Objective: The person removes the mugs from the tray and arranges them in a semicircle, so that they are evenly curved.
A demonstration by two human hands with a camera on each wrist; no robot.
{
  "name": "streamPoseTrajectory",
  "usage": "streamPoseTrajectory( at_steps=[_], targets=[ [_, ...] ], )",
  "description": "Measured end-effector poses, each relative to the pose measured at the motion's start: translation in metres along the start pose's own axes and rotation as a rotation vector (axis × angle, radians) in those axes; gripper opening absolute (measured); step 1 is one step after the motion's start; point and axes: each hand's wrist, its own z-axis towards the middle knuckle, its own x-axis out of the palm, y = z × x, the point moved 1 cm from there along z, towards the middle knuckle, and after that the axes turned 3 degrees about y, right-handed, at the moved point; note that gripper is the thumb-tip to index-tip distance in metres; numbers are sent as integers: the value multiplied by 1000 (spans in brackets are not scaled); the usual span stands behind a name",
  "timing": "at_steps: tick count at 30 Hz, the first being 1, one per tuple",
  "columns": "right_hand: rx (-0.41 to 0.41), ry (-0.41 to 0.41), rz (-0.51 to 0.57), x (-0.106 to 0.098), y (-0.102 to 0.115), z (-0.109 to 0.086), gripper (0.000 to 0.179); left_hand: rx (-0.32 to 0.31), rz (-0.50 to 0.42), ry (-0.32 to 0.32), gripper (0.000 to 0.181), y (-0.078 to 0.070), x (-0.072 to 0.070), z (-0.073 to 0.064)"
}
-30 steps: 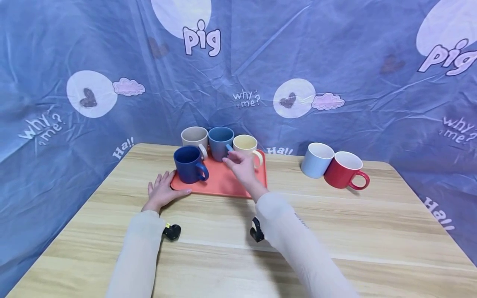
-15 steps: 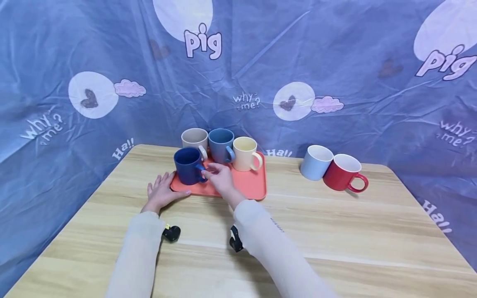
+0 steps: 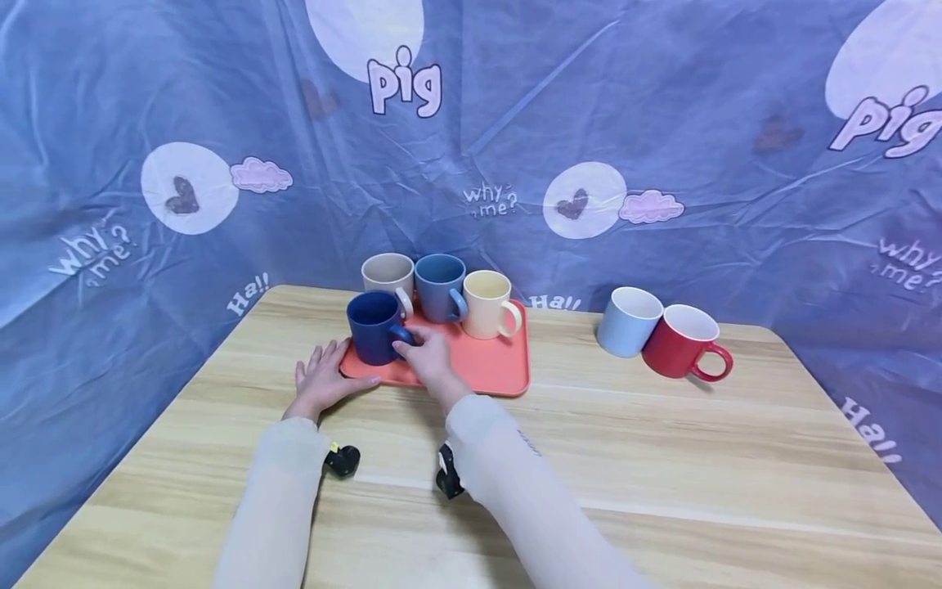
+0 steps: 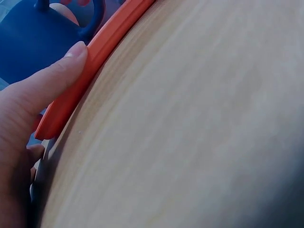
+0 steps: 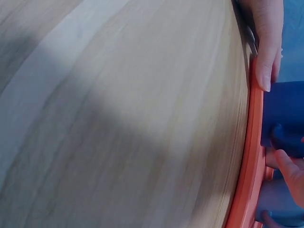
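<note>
A navy blue mug (image 3: 373, 329) stands upright at the front left of a coral-red tray (image 3: 478, 372). My right hand (image 3: 432, 358) pinches its handle, which points right; in the right wrist view that hand (image 5: 294, 178) shows only in part. My left hand (image 3: 324, 383) rests at the tray's front left corner with fingers spread. In the left wrist view its thumb (image 4: 59, 76) lies on the tray's rim. Behind on the tray stand a grey mug (image 3: 384, 272), a teal blue mug (image 3: 437, 288) and a cream mug (image 3: 484, 304).
To the right on the wooden table (image 3: 662, 458) a light blue mug (image 3: 625, 323) and a red mug (image 3: 670, 348) stand side by side, seemingly touching. A blue patterned cloth (image 3: 500, 106) hangs behind the table and along its sides.
My right hand has moved left and toward me, from near the teal and cream mugs to the navy mug's handle. The left hand keeps its place at the tray corner.
</note>
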Motion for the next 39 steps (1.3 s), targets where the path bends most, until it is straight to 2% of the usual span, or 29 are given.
streamPoseTrajectory(
  at_steps=[8,12,22,27,39],
  targets=[
    [-65,-107,-86,7,0,-4,18,-10,-1,0,102,-2,0,-2],
    [-89,-132,-75,8,-2,-6,16,-16,2,-3,103,0,1,0],
    [-44,-132,-60,-1,-4,-10,15,-17,-1,-17,106,1,3,1],
    [-63,-169,-76,-7,-7,-10,16,-16,-4,-17,107,3,2,1],
    [-1,-186,-98,-23,-2,-19,16,-37,-11,22,107,-3,-2,-3]
  ],
)
